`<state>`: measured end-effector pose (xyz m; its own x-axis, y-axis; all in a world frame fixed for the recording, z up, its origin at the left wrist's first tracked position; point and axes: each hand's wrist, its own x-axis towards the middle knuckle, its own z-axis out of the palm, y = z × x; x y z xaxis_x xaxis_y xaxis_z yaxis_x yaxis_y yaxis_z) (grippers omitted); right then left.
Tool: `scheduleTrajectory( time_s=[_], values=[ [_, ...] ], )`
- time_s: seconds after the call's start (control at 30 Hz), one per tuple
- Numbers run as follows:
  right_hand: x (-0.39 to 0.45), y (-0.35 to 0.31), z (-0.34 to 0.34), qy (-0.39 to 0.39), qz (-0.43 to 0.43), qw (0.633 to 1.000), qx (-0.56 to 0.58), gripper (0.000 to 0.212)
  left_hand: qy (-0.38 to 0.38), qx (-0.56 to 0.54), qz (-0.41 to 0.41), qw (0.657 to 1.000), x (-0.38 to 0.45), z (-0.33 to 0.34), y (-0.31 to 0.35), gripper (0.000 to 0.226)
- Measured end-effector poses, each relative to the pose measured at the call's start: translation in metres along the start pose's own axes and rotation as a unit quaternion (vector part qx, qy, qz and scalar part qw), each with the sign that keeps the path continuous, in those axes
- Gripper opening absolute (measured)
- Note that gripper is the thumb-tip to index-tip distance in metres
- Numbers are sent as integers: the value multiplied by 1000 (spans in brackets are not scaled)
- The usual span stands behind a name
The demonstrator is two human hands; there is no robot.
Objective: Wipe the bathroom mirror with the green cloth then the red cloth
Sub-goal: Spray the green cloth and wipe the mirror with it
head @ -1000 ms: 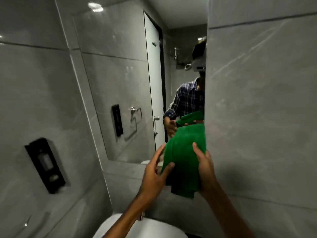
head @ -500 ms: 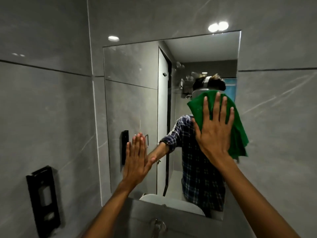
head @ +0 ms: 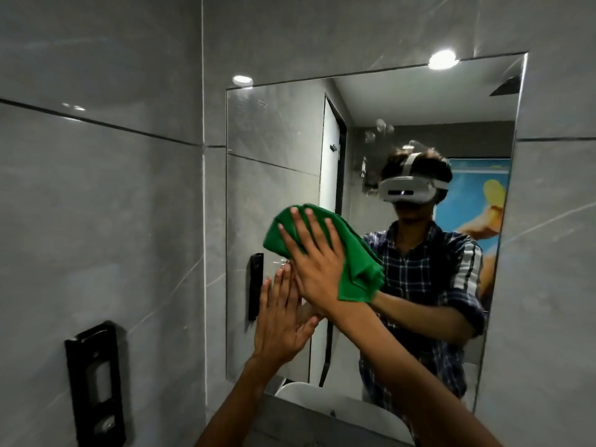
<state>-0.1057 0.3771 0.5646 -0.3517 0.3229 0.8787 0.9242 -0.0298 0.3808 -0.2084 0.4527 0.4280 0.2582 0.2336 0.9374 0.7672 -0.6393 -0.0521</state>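
Observation:
The wall mirror (head: 277, 150) fills the middle of the view, set in grey tiles. My right hand (head: 317, 262) lies flat with fingers spread, pressing the folded green cloth (head: 358, 266) against the glass near the mirror's left-centre. My left hand (head: 280, 321) rests flat on the mirror just below and left of it, fingers straight, holding nothing. My right forearm crosses over the left hand's fingertips. No red cloth is in view.
A black wall dispenser (head: 95, 385) hangs on the left tiled wall. A white basin rim (head: 351, 411) shows below the mirror. The mirror reflects a person in a checked shirt, a door and a colourful poster.
My right hand has slid the green cloth leftward and down across the mirror, now just above my left hand. The view has shifted right, showing more of the mirror.

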Motion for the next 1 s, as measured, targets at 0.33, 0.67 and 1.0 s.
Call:
scheduleTrajectory(
  time_s=[0.33,0.67,1.0],
  values=[
    [113,68,-50,160,369,915,-40,67,-26,13,-9,1000,-1,0,1,84],
    [2,79,-34,64,117,990,-44,75,-27,16,-5,999,2,-11,6,83],
    [150,109,-77,164,407,897,-50,65,-10,26,-4,1000,2,-6,6,82]
  ],
)
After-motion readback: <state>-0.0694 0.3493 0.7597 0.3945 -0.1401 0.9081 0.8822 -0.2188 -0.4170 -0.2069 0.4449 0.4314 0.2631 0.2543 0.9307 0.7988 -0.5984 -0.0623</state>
